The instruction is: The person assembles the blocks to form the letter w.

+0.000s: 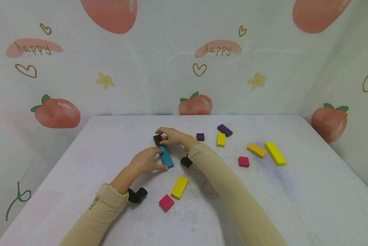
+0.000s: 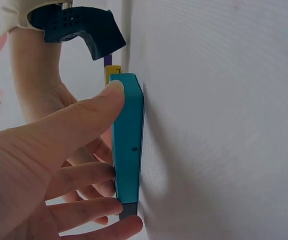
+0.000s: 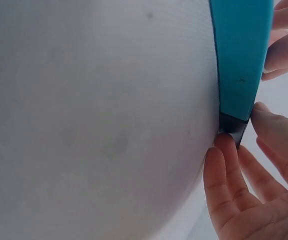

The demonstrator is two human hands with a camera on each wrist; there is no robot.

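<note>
My left hand (image 1: 144, 160) holds a long blue block (image 1: 166, 158) lying on the table, its thumb (image 2: 96, 112) at the near end and its fingers along the side and far end. At the blue block's far end sits a short dark block (image 1: 157, 140), end to end with it in a line. My right hand (image 1: 172, 136) reaches round this dark block, thumb near the joint and fingertips (image 3: 226, 142) at the far end. In the right wrist view, the dark block (image 3: 234, 131) shows between thumb and fingers.
A yellow block (image 1: 180, 187) and a red block (image 1: 166, 203) lie nearer the front. Behind the right wrist are a small purple block (image 1: 200, 137) and a partly hidden yellow one. Further right lie a purple bar (image 1: 225, 130), a red block (image 1: 243, 161), an orange block (image 1: 256, 150) and yellow ones (image 1: 275, 153).
</note>
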